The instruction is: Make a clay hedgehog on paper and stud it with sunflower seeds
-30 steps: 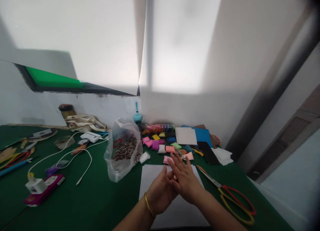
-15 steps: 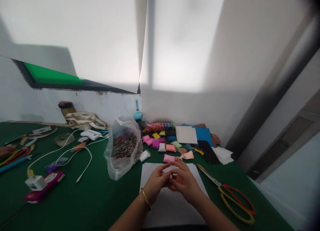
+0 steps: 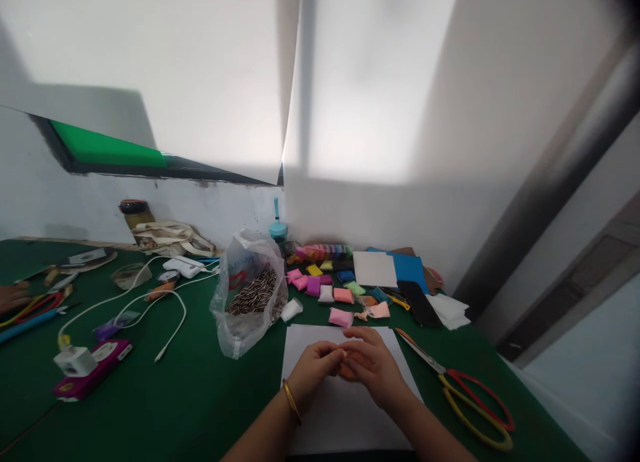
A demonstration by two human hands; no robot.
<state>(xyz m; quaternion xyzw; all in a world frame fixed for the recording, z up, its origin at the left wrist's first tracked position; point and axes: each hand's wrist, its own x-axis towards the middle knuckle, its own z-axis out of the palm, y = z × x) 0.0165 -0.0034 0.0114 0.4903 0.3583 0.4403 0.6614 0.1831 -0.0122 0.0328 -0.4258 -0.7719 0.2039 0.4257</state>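
Observation:
My left hand (image 3: 313, 370) and my right hand (image 3: 373, 365) meet fingertip to fingertip above a white sheet of paper (image 3: 345, 409) on the green table (image 3: 190, 395). Both have their fingers curled and pinch a small orange lump of clay (image 3: 346, 371) between them. A gold bangle (image 3: 291, 402) circles my left wrist. Just beyond the sheet lie several small coloured clay packets (image 3: 330, 290), a pink one (image 3: 341, 317) closest to my hands.
A clear bag of striped seeds (image 3: 250, 302) stands left of the paper. Red and yellow scissors (image 3: 465, 395) lie to the right. White cables (image 3: 145, 302), a charger on a magenta box (image 3: 85, 367), coloured foam sheets (image 3: 390, 270) and another person's hand (image 3: 11, 297) at far left.
My hands went from flat palms rubbing together to curled fingers pinching the orange lump, and drew slightly nearer to me. The view shifted a little.

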